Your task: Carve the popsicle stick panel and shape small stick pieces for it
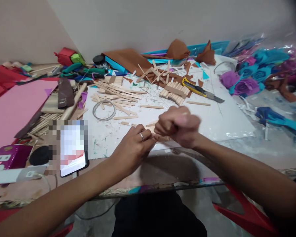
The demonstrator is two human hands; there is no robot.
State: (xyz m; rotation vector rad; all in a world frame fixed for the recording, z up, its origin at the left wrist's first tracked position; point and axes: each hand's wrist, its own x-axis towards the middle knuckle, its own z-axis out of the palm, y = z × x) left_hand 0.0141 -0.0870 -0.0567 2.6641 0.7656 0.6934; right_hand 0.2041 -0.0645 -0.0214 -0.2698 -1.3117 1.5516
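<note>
My left hand [138, 144], with a ring on one finger, rests at the near edge of the white board [236, 123]. Its fingers are closed and pressed down on wooden craft sticks [151, 129], partly hidden between my hands. My right hand [179, 126] is curled into a fist just to the right, slightly blurred; whatever it grips is hidden. Beyond them lie a single craft stick [151, 106], a roll of tape [104, 110], a pile of loose craft sticks [123, 93], a banded bundle of sticks [175, 93] and a yellow utility knife [202, 90] with its blade out.
A phone [74, 148] and a purple power socket box [11, 156] are at the left, beside pink paper [19, 105]. Pliers [88, 72], brown paper [128, 59] and a dark jar [100, 61] line the back. Paper flowers [246, 82] lie at the right.
</note>
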